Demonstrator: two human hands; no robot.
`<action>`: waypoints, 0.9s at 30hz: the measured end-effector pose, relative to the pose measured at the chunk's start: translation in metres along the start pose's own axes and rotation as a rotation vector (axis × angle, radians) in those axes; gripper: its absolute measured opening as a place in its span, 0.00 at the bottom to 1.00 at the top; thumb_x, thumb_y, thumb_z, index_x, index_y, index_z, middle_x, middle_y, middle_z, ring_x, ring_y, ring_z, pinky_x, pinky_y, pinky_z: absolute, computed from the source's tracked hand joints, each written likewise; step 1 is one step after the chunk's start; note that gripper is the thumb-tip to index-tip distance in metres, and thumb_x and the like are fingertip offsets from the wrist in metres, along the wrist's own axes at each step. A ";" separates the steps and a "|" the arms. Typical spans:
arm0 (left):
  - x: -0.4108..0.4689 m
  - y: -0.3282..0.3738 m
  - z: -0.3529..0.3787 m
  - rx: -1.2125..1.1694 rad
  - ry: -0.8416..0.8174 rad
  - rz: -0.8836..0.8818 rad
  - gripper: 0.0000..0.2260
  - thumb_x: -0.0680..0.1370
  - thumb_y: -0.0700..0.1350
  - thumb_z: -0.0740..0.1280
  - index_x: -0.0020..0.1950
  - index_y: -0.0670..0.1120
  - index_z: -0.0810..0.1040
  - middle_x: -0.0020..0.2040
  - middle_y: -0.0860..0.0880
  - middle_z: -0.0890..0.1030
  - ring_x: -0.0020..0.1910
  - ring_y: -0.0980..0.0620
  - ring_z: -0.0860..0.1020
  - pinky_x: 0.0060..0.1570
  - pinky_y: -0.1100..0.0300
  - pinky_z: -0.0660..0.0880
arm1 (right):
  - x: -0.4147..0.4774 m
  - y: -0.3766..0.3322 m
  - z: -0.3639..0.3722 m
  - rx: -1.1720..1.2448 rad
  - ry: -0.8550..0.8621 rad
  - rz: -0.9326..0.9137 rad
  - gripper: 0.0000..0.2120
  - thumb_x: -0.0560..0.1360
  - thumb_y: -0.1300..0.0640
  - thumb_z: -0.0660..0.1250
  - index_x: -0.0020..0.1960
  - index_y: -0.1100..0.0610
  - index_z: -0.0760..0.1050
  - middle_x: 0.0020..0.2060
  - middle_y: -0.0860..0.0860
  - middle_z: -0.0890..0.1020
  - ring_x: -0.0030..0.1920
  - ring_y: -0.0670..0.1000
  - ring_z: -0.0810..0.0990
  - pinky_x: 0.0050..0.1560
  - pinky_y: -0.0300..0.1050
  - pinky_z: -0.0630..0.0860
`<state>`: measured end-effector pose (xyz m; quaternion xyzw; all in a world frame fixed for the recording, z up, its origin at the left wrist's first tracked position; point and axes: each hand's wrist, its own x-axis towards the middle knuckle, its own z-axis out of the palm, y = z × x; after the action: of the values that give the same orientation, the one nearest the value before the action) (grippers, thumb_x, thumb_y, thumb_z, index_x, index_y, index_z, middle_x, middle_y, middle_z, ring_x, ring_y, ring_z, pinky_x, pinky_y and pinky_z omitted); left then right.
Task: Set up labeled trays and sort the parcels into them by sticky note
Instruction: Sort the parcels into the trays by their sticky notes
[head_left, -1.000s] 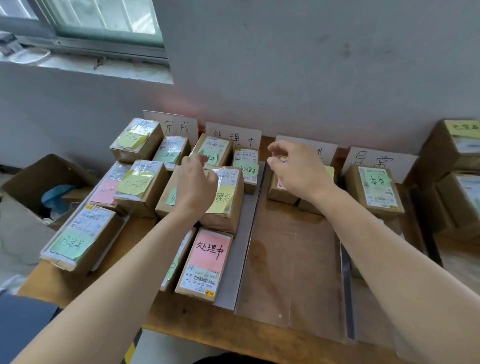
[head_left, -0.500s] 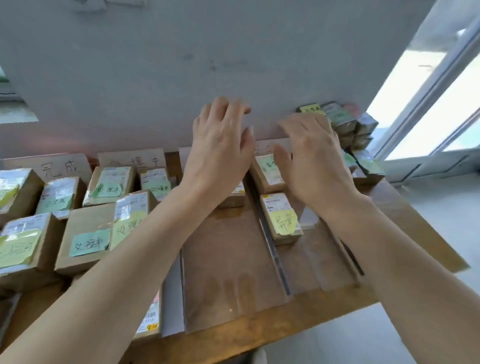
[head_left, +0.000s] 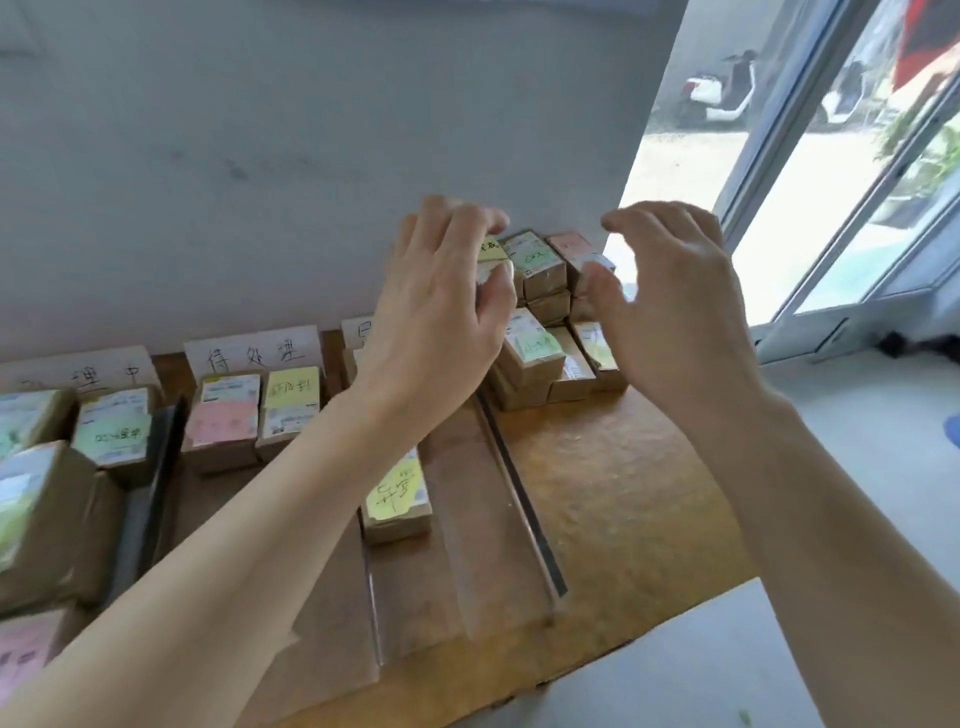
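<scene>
Parcels (head_left: 535, 270) stacked at far right of table (head_left: 623, 493) by the wall (head_left: 260, 156), long axes running away from me. My left hand (head_left: 441, 296) curls over the yellow-note top one, but I cannot tell if it grips. My right hand (head_left: 675, 301) is spread loosely, holding nothing.

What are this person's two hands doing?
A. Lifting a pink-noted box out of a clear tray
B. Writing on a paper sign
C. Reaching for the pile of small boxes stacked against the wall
C: the left hand and the right hand flank the top of the stack of parcels at the far right end of the table, fingers curved toward it.
</scene>
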<state>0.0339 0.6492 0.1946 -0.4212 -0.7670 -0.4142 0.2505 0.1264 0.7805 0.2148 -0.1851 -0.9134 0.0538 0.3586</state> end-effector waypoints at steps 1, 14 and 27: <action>0.003 0.009 0.020 -0.008 -0.009 -0.042 0.11 0.78 0.42 0.63 0.59 0.41 0.74 0.54 0.48 0.72 0.51 0.52 0.71 0.47 0.61 0.68 | 0.003 0.022 -0.002 0.014 -0.024 0.008 0.17 0.77 0.57 0.64 0.64 0.61 0.73 0.61 0.56 0.76 0.66 0.57 0.68 0.63 0.51 0.66; 0.000 -0.012 0.164 0.102 -0.195 -0.503 0.14 0.78 0.45 0.64 0.63 0.44 0.71 0.60 0.47 0.74 0.57 0.53 0.72 0.51 0.68 0.66 | 0.043 0.171 0.057 0.092 -0.332 0.071 0.17 0.78 0.57 0.61 0.65 0.60 0.72 0.62 0.56 0.75 0.64 0.57 0.68 0.63 0.52 0.66; 0.010 -0.078 0.273 -0.006 -0.529 -0.894 0.33 0.73 0.47 0.72 0.72 0.44 0.59 0.69 0.42 0.64 0.66 0.46 0.68 0.57 0.60 0.68 | 0.060 0.278 0.165 0.105 -0.662 0.357 0.21 0.76 0.57 0.63 0.68 0.60 0.70 0.64 0.58 0.74 0.65 0.59 0.70 0.61 0.49 0.67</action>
<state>-0.0478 0.8614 0.0239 -0.1435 -0.9079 -0.3622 -0.1547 0.0577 1.0666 0.0671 -0.2951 -0.9292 0.2190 0.0384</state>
